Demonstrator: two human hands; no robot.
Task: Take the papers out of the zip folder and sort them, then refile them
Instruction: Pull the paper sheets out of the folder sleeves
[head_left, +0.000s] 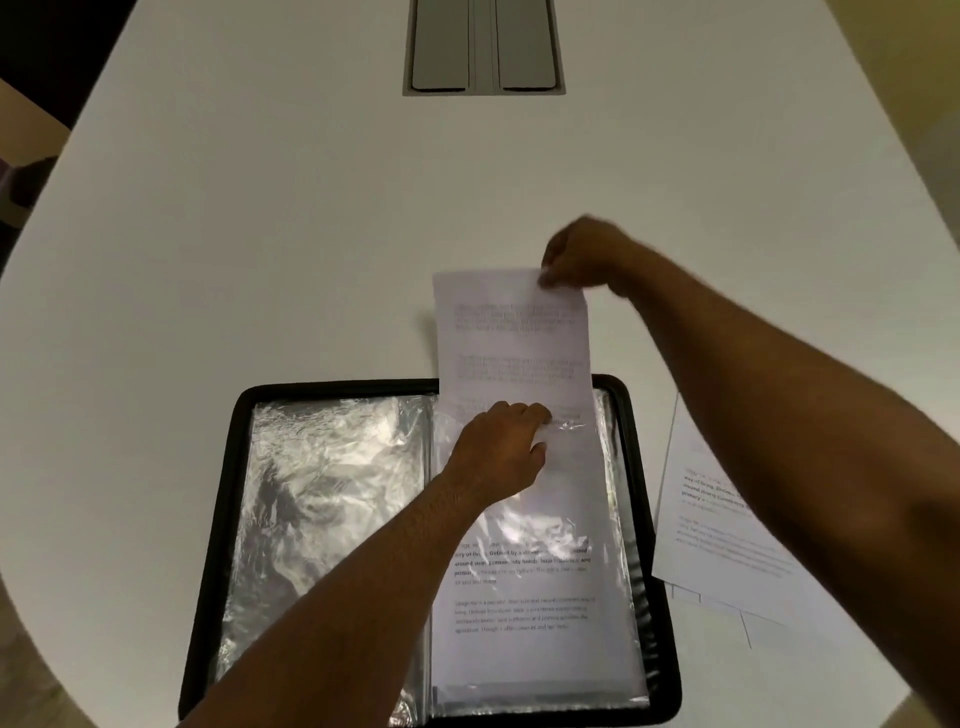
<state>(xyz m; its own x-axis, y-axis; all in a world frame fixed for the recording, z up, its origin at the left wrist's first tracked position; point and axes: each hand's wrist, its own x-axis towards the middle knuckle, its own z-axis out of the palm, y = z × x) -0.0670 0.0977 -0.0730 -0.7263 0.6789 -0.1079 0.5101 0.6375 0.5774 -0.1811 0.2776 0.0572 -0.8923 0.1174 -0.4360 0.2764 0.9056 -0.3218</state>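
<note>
My right hand (582, 260) pinches the white printed sheet's (511, 338) top corner at frame centre; my left hand (501, 452) grips the clear plastic sleeve (545, 519) in the open black zip folder (218, 519).

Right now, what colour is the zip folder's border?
Black, framing the clear plastic sleeves; the zip folder shows best in the head view.

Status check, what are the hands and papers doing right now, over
Right hand pinches sheet top, half out of sleeve. Left hand holds sleeve mouth. Loose papers beside folder. Nothing blocking.
</note>
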